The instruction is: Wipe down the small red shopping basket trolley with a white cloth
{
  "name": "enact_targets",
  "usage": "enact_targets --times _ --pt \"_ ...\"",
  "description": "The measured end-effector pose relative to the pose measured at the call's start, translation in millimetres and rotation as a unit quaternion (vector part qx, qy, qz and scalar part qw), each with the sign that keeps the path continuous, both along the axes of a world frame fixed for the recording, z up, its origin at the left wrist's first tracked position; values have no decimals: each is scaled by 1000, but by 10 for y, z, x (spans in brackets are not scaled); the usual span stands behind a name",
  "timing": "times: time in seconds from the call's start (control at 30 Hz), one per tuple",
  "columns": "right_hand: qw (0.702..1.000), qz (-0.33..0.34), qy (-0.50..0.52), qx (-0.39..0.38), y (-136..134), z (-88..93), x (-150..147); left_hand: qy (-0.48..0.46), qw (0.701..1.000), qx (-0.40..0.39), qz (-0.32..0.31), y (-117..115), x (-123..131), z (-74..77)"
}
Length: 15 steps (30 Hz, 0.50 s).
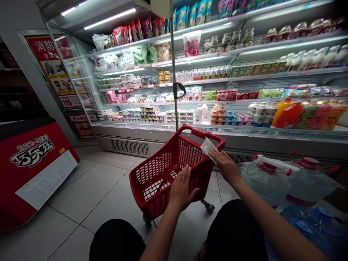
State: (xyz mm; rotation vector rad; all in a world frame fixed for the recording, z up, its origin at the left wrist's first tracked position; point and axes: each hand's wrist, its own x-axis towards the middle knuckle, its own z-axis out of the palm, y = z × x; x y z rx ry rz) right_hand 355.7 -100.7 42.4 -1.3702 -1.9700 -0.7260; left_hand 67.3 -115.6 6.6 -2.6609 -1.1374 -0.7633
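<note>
A red plastic shopping basket on wheels (157, 174) stands tilted on the tiled floor in front of me. My left hand (181, 188) lies flat on its near rim, fingers stretched out. My right hand (225, 165) presses a white wipe (207, 147) against the basket's upper right rim, fingers flat on the cloth. The basket's red handle (199, 133) arches over the far end. My dark-clothed knees show at the bottom edge.
An open refrigerated shelf unit (217, 83) full of dairy and drinks runs across the back. A thin pole (173, 65) rises behind the basket. Large water jugs (274, 177) sit on the floor at right. A red chest freezer (32, 170) stands at left.
</note>
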Motion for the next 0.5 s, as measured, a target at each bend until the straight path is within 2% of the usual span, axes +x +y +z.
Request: enact_targets --times 0.1,0.27,0.37,0.5 --pt "1000 -6 19 1 68 -25 -11 11 1000 5 -7 12 -87 -5" --pt "999 9 42 -6 62 -83 -218 -3 995 39 95 -104 -428 -137" --pt "998 51 30 -27 -29 -202 -588 1 995 36 96 -167 -499 -159" --pt "994 101 4 -49 -155 -399 -1131 1 995 30 91 -165 -463 -101"
